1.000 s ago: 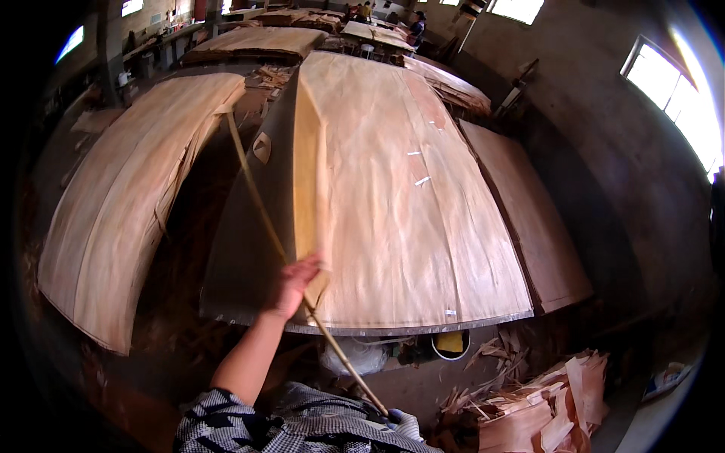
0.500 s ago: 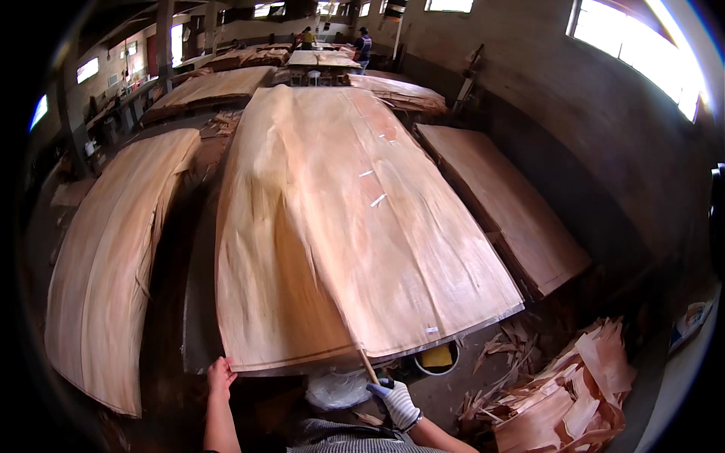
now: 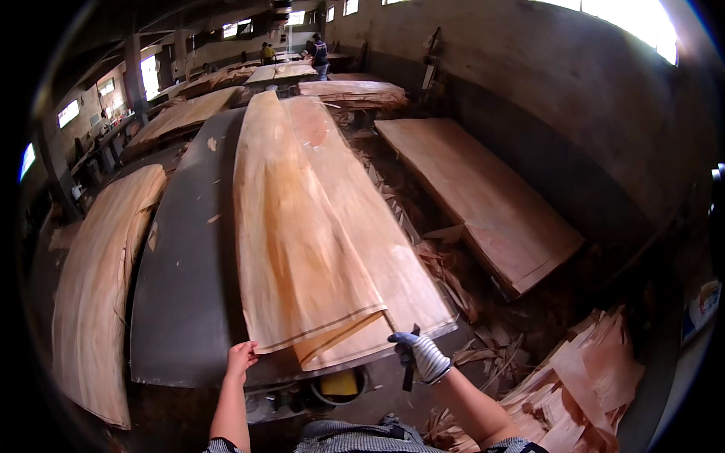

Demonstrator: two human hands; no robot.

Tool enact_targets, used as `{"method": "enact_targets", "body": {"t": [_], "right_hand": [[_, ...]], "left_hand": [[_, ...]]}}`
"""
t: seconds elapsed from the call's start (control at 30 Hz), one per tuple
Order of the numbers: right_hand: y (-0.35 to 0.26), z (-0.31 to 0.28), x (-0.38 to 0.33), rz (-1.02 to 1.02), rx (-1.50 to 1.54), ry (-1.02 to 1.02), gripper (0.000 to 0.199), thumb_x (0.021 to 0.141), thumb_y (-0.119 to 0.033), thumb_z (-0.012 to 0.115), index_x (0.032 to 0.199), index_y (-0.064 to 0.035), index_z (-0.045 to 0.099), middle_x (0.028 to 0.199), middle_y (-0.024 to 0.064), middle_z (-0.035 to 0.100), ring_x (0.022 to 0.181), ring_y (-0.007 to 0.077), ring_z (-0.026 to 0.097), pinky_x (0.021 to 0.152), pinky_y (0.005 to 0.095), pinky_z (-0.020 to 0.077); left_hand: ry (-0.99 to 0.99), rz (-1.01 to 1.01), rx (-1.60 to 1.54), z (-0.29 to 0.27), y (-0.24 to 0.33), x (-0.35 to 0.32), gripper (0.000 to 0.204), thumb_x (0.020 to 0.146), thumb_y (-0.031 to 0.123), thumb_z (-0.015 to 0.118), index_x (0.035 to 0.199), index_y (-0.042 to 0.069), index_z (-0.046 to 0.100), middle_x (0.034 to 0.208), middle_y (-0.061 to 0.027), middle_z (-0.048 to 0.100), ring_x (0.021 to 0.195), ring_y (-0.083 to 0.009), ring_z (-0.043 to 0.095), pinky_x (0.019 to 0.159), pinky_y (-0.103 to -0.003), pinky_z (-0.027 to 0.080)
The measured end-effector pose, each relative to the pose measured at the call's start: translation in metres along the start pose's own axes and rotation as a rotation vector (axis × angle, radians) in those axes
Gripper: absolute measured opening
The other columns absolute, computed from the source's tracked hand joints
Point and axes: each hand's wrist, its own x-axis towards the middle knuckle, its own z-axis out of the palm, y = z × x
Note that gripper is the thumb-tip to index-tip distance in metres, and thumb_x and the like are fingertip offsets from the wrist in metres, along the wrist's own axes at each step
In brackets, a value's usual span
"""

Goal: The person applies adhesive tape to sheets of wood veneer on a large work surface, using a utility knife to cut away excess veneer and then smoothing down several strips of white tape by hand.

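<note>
A long, pale wood veneer sheet point(image 3: 302, 257) lies lengthwise over more veneer point(image 3: 408, 287) on a dark table point(image 3: 185, 302). Its right part is folded over near the front edge. My bare left hand point(image 3: 242, 359) pinches the sheet's near left corner. In a white glove with bluish fingertips, my right hand point(image 3: 425, 356) closes around a thin wooden stick point(image 3: 390, 320), whose far end meets the sheet's near right corner. A dark flat strip point(image 3: 408, 374) hangs by the glove; its kind is unclear.
Veneer stacks stand to the left point(image 3: 102, 294) and right point(image 3: 491, 204). Torn veneer scraps point(image 3: 566, 392) pile up at lower right. Below the table's front edge sits a bucket point(image 3: 362, 381) with something yellow inside. Two people point(image 3: 320, 57) are far back among further stacks.
The veneer sheet has shifted right and folded over, baring the dark tabletop on its left. Both hands have moved right, the left still at the corner, the right still gripping the stick.
</note>
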Motion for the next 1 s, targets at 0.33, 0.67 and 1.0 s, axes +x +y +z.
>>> {"method": "enact_targets", "body": {"t": [0.33,0.67,1.0], "right_hand": [[-0.13,-0.249,0.022,-0.345,-0.208,0.4,0.015,0.081,-0.022,0.059,0.084,-0.0071,0.06,0.06,0.0006,0.054,0.044,0.0105,0.045,0.039,0.0249,0.0358],[-0.289,-0.456,0.031,-0.446,-0.308,0.631,0.014,0.078,-0.018,0.063,0.085,-0.006,0.06,0.062,-0.0002,0.055,0.042,0.008,0.046,0.036,0.021,0.0366],[-0.397,-0.635,0.043,-0.409,-0.248,0.657,0.014,0.075,-0.014,0.066,0.084,-0.0045,0.061,0.061,-0.0002,0.056,0.044,0.0078,0.047,0.039,0.0206,0.036]], "left_hand": [[-0.257,-0.001,0.28,0.297,0.039,0.017,0.024,0.088,0.021,0.048,0.093,0.005,0.064,0.08,-0.0023,0.061,0.067,-0.0084,0.055,0.061,-0.023,0.047],[-0.748,-0.124,0.557,0.594,0.021,0.067,0.025,0.084,0.027,0.055,0.09,0.006,0.067,0.074,-0.0023,0.064,0.066,-0.0084,0.058,0.06,-0.022,0.047],[-0.82,0.133,0.76,0.827,-0.014,0.099,0.028,0.081,0.032,0.057,0.09,0.008,0.067,0.074,-0.0054,0.065,0.065,-0.0132,0.059,0.062,-0.027,0.046]]}}
